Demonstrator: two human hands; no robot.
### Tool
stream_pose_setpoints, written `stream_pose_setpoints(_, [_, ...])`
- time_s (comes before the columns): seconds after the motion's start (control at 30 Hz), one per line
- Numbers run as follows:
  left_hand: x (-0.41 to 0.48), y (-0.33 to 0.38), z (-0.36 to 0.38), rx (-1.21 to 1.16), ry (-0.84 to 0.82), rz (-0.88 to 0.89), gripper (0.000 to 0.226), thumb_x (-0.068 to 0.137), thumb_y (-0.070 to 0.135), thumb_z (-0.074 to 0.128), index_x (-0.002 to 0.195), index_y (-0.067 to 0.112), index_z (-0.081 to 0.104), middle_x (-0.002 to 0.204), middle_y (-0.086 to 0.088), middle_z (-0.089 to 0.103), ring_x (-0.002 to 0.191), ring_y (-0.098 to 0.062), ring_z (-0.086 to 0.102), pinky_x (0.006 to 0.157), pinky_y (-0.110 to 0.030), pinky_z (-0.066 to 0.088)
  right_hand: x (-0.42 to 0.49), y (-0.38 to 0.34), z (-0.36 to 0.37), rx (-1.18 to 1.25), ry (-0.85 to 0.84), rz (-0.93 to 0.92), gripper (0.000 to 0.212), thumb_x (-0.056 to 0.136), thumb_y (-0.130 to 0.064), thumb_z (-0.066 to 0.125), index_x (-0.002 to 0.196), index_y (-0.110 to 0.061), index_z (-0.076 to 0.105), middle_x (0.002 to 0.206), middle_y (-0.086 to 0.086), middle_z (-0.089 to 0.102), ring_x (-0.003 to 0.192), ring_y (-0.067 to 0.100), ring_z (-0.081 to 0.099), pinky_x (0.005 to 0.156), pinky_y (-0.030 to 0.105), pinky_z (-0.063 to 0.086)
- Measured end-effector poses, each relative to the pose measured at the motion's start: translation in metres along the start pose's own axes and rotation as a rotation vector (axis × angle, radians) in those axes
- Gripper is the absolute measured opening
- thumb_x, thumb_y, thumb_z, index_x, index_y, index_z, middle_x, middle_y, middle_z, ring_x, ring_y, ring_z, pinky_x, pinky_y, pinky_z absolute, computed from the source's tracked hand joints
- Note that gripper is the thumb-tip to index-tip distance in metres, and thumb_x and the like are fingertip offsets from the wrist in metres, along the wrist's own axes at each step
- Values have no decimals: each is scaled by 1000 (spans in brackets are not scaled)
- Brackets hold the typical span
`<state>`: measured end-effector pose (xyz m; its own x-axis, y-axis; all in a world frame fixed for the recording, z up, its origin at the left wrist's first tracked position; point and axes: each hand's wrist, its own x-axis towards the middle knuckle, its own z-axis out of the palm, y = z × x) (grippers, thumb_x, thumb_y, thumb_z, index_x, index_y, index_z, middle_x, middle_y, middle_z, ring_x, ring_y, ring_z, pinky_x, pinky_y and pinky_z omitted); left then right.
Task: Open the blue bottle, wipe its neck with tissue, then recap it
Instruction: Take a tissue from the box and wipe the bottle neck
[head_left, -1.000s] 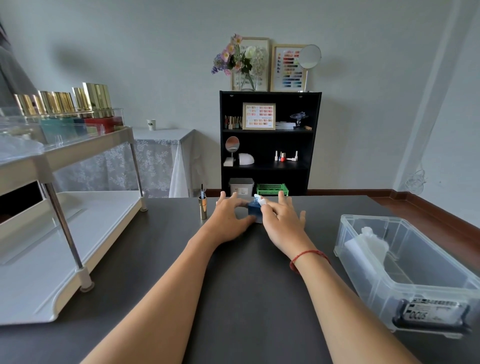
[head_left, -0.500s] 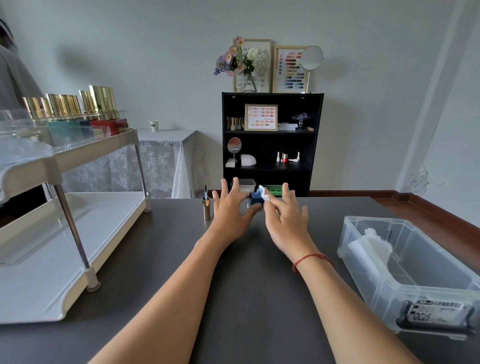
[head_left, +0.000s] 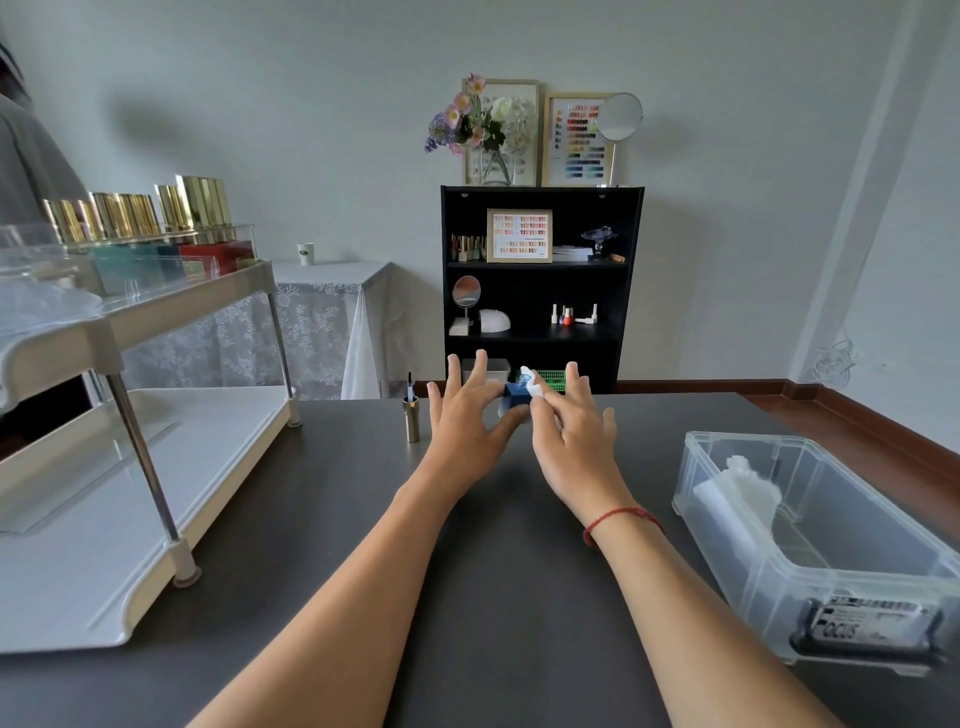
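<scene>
Holding blue bottle (head_left: 515, 396) with left hand (head_left: 467, 423), right hand (head_left: 571, 441) pressing tissue (head_left: 531, 382) (cap off)

Soft even daylight, faint wall shadows, wide-angle edge distortion

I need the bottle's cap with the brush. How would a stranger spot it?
On the dark table, look just left of the left hand. The gold cap stands upright there alone, its thin brush pointing up.
</scene>
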<state>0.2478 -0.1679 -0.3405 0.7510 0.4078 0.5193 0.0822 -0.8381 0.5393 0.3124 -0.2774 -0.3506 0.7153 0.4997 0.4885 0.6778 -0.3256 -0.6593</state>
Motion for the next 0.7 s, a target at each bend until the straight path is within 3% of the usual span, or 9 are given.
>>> stream_pose_setpoints(0.7, [2, 2, 1, -42, 10, -48, 33, 92, 37, 56, 124, 29, 62, 161, -3, 13, 149, -25, -9, 117, -47, -9, -2, -4, -1, 2, 13, 19, 41, 100, -31, 26, 135, -28, 48, 160, 1, 8, 147, 15, 0, 116, 49, -10])
